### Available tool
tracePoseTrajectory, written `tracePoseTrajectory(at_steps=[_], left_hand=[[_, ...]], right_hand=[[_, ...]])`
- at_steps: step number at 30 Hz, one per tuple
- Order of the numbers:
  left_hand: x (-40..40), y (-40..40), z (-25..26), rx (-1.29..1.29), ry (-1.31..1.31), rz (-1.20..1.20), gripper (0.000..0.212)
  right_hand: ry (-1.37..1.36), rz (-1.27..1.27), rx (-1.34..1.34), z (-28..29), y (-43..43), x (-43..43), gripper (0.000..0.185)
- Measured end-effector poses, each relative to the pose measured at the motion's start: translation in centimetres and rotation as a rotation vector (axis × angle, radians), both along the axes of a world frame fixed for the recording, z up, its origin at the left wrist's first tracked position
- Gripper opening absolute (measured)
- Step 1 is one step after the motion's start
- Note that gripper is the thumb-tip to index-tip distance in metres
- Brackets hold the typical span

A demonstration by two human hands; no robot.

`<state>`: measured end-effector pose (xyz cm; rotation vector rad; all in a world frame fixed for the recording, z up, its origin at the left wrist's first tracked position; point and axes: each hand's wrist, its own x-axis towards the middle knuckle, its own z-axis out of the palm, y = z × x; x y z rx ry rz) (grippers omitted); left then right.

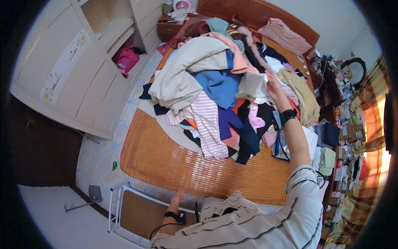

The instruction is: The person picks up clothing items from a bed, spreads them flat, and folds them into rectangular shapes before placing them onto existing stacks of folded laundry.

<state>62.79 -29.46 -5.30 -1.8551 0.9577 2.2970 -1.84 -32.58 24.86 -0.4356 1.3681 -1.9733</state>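
Observation:
My right hand (273, 87) is raised over a big heap of clothes on a bed, its fingers closed on the edge of a white cloth (253, 85). Near it in the heap lie a blue garment (217, 87), a beige garment (177, 81), a pink-and-white striped garment (208, 124), a peach garment (238, 56) and khaki trousers (300, 96). Low in the view, my left hand (178, 197) is near the bed's front edge, away from the heap. It looks small and partly turned away, so whether its fingers are apart is unclear.
A woven bamboo mat (174, 152) covers the bed. To the left stands a cream wardrobe (93, 77) with open shelves. A white-framed stand (124, 218) is by the bed's near edge. Folded clothes (326, 160) and a cluttered row of boxes (348, 130) line the right side.

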Motion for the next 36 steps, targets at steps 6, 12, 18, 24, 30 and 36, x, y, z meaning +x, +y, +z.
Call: tracePoseTrajectory(at_steps=[6,12,18,24,30,36], left_hand=[[-10.8,-5.9,4.2,-0.461,0.324,-0.177,0.02],[-23.1,-5.1,17.2,-0.959,0.596,-0.511,0.034],[-27.8,3.8,30.3,-1.177,0.778,-0.687,0.037],[-26.4,7.6,32.6,-1.092,0.986,-0.437,0.026],[-24.3,16.2,32.4,-1.107,1.006,-0.456,0.027],[-25.9,27.0,34.9,-1.191,1.03,-0.797,0.036]], right_hand=[[0.224,0.001,-0.141,15.8,6.1,4.5,0.037],[0.372,0.083,-0.307,24.2,12.7,12.0,0.036],[0.459,0.123,-0.381,28.5,19.8,17.5,0.035],[1.249,0.043,-0.237,27.9,27.5,21.0,0.05],[1.881,-0.331,0.084,25.3,32.2,28.2,0.021],[2.255,-0.298,0.244,18.1,31.9,26.7,0.014]])
